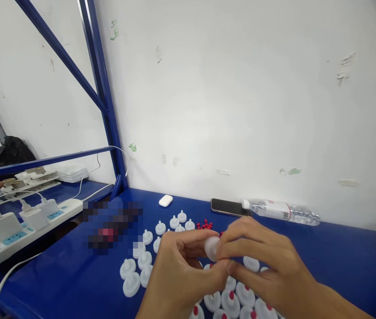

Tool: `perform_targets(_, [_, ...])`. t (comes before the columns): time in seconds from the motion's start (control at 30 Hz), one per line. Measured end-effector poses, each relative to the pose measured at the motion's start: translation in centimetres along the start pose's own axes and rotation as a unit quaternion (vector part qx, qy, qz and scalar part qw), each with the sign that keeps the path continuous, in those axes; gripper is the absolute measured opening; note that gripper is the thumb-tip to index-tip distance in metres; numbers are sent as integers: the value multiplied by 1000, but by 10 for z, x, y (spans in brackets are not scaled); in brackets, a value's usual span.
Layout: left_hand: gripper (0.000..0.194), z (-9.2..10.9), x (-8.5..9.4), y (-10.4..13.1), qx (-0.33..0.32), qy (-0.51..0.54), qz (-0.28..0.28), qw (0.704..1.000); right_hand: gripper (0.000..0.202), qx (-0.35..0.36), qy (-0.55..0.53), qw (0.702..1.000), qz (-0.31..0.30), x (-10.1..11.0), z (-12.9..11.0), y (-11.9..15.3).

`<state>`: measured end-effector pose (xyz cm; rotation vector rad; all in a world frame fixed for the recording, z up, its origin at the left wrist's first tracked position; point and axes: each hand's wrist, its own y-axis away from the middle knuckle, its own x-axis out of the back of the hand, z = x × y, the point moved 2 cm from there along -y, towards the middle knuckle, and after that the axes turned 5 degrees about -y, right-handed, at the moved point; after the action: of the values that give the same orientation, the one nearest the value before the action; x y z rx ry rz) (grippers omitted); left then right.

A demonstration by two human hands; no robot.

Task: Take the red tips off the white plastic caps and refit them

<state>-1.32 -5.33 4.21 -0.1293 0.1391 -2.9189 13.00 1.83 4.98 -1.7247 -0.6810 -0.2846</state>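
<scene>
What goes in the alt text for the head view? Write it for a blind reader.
Two hands, left hand and right hand, pinch one white cap together above a blue bench. Around them lie more white caps, some with red centres, and a pile of red beads. By the wall sit a phone, a bottle on its side, an earbud case and a power strip.
</scene>
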Motion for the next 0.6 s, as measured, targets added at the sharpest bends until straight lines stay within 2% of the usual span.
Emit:
perform_targets(0.2, [6, 2, 1, 4, 1, -41, 0, 999, 14, -4, -7, 1000, -4, -1, 0, 1])
perform_targets(0.33, [16, -1, 2, 3, -46, -115, 10, 992, 11, -36, -4, 999, -2, 1, 4, 3])
perform_targets(0.43, [28, -2, 6, 3, -79, -197, 43, 976, 6, -59, 28, 998, 6, 7, 11, 2])
perform_targets(0.5, [38, -2, 10, 3, -93, -248, 73, 962, 7, -90, 65, 994, 15, 14, 21, 2])
perform_targets(0.6, [36, -1, 15, 2, -109, -324, 84, 936, 13, -189, 116, 975, -14, 24, 46, 3])
